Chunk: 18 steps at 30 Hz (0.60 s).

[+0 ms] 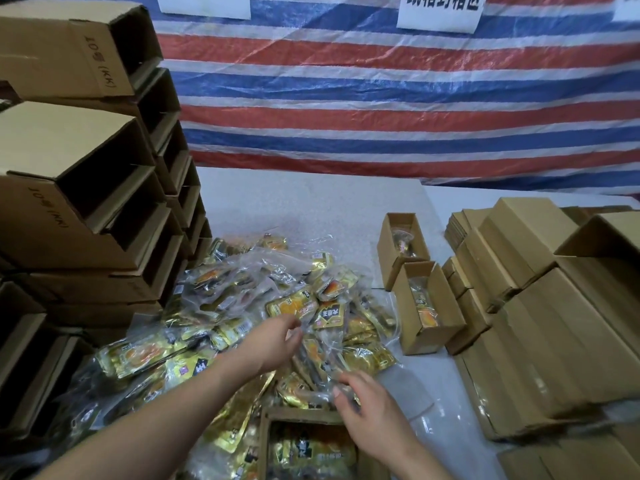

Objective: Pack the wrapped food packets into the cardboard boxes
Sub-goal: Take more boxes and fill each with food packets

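Note:
A heap of gold and clear wrapped food packets [242, 306] covers the table's middle and left. My left hand [273, 341] reaches into the heap, its fingers pinching the clear edge of a packet [311, 344]. My right hand [367, 400] rests on the heap's near edge, fingers curled over a clear-wrapped packet [318, 393]. Just below my hands stands an open cardboard box [266, 441] with packets inside. Two small open boxes, one nearer [405, 320] and one farther [388, 251], stand to the right, each holding packets.
Tall stacks of open empty cartons [79, 188] wall off the left. Closed and flat cardboard boxes [540, 317] pile up on the right. A striped red, white and blue tarp [381, 98] hangs behind the white table [311, 202].

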{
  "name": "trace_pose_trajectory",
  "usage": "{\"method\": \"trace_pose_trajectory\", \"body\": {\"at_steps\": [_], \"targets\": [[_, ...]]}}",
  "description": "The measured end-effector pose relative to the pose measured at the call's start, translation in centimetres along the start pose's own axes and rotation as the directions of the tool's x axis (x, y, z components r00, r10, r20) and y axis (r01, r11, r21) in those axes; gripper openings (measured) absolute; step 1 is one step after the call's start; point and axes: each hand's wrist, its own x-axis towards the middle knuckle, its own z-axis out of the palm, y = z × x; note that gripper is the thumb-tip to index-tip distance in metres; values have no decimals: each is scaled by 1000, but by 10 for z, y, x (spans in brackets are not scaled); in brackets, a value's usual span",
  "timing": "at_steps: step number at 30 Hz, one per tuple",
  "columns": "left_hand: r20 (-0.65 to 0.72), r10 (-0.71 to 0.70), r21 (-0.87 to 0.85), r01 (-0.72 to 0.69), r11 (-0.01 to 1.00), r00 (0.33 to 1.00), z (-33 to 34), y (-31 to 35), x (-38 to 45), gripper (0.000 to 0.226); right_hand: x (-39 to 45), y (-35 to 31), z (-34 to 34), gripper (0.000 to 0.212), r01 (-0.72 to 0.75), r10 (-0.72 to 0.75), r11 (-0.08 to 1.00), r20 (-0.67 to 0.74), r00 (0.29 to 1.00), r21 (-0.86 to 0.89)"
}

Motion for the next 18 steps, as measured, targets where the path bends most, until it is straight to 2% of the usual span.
{"method": "trace_pose_trajectory", "body": {"at_steps": [2, 5, 8, 10, 14, 18], "targets": [[29, -39, 176, 33, 984, 999, 3, -1, 28, 47, 4, 0, -5, 52, -4, 5, 1000, -4, 1000, 14], [66, -95, 350, 66, 935, 993, 6, -2, 64, 50, 14, 0, -14, 45, -13, 15, 999, -42, 999, 48], [66, -125, 419, 87, 904, 990, 13, -2, 92, 53, 25, 5, -27, 33, -15, 23, 996, -95, 995, 88], [82, -164, 464, 108, 879, 983, 19, -2, 107, 66, 33, 9, -36, 32, -30, 44, 993, -124, 991, 114], [103, -327, 487, 239, 840, 939, 35, -4, 120, 97, 47, 16, -50, 27, -56, 77, 988, -150, 986, 141], [14, -342, 621, 260, 739, 940, 51, -13, 121, 102, 52, 20, -55, 20, -74, 100, 983, -149, 984, 169]]}}
